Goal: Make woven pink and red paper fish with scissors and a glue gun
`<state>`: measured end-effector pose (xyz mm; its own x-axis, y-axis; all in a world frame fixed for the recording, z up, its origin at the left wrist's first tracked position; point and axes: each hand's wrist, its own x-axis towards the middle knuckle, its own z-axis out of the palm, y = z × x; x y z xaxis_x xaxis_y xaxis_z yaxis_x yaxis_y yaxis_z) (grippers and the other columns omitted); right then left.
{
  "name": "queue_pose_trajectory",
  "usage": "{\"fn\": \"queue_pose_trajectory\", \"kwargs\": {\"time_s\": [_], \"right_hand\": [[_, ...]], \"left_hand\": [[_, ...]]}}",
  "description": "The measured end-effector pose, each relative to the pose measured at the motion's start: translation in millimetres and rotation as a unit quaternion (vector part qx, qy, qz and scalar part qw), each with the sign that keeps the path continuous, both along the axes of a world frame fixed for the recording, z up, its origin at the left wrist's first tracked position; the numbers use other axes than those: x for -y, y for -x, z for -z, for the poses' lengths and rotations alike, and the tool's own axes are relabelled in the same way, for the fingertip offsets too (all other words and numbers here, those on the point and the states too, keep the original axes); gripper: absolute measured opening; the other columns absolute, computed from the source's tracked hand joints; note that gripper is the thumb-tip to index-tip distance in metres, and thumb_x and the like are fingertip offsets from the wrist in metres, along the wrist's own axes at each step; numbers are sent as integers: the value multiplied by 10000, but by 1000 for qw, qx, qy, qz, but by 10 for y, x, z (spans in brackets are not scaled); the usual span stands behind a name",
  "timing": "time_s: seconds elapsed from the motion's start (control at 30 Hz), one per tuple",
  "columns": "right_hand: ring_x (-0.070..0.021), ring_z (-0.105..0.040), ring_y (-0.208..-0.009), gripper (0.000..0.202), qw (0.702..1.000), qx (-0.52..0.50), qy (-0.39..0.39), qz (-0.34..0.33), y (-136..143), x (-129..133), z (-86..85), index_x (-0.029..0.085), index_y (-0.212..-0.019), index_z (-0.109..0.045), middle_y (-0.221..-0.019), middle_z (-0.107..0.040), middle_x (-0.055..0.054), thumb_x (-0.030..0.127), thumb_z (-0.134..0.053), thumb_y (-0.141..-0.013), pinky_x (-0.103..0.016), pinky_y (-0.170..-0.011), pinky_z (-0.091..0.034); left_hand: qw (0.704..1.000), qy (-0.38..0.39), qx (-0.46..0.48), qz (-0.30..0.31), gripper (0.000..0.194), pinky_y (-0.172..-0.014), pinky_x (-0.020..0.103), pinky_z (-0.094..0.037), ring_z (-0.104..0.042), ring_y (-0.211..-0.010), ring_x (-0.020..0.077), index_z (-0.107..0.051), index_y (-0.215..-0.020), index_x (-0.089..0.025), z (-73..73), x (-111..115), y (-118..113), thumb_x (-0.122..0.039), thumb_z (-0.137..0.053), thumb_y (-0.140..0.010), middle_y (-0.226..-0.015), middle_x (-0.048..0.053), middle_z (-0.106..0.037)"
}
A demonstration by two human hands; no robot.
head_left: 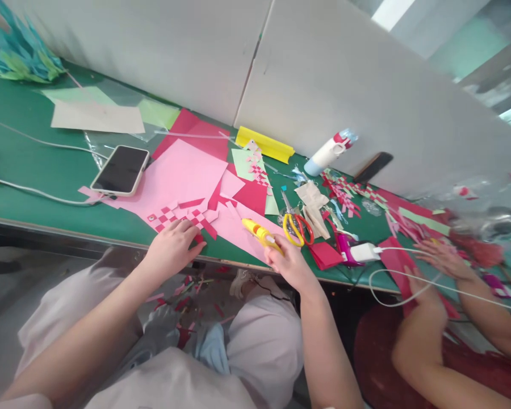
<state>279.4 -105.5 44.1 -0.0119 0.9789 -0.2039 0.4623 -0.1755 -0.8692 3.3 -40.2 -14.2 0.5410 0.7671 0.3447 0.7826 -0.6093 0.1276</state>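
My left hand (174,244) rests at the front of the table, its curved fingers pressing on a woven paper fish (166,218) in red and pink checks, with a small eye at its left end. The fingers cover part of the weave. A slim yellow plastic tool with an orange inset (258,230) is gripped in my right hand (289,261), pointing up and left over pink paper (242,233); its exact kind is unclear. To the right of this hand lie scissors with yellow handles (293,230) and a red-handled pair (305,229).
A phone (120,170) with a white cable lies at left. Behind are red sheets (200,136), a yellow folded strip (264,145), another woven fish (258,167) and a white bottle (326,156). At right, a co-worker's hands (440,258) touch red paper near a white charger (365,252).
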Motion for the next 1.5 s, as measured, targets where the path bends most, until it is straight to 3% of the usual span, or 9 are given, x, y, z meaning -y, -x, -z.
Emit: {"fn": "queue_pose_trajectory", "kwargs": {"time_s": [0.17,0.43,0.63,0.9,1.1,1.5], "right_hand": [[-72,-341,-451,291,994,-77,77,-10,76,-4,43,182,-909,-562,-568,-434,64,457,-593,-818,-210,-414,-260],[-29,-272,-396,433,976,-162,142,-15,223,-62,155,171,-938,-548,-551,-405,91,545,-666,-755,-177,-357,-205],[-15,-265,-374,456,968,-188,165,-21,288,-89,215,157,-944,-567,-547,-432,92,549,-682,-741,-162,-346,-195],[-7,-219,-339,461,958,-222,182,4,335,-49,253,143,-923,-593,-513,-427,97,577,-645,-775,-165,-339,-156],[-8,-238,-342,517,956,-228,183,-17,443,-47,237,149,-903,-585,-545,-427,88,645,-623,-762,-171,-347,-146],[-18,-303,-392,494,956,-216,191,-58,502,-94,292,168,-929,-530,-626,-435,70,651,-561,-829,-168,-366,-170]], "left_hand": [[999,-24,-45,11,254,-508,278,-398,-617,-705,192,-654,-749,-179,-59,46,-15,-277,-498,-924,-808,72,-660],[1000,-10,-13,2,274,-420,264,-288,-541,-539,142,-620,-676,-164,-124,104,-64,-224,-483,-906,-661,48,-578],[1000,-11,-17,-5,280,-423,267,-289,-566,-548,152,-623,-673,-160,-83,102,-78,-171,-463,-902,-656,52,-603],[999,47,-1,-26,325,-472,254,-338,-613,-619,161,-626,-779,-184,-96,-13,47,-294,-385,-965,-693,46,-666],[996,85,22,-26,330,-555,256,-419,-655,-700,175,-639,-882,-197,-75,-131,148,-365,-373,-978,-784,52,-710],[996,83,19,-13,312,-572,273,-421,-666,-719,188,-628,-902,-199,-46,-131,162,-343,-364,-985,-794,49,-718]]}}
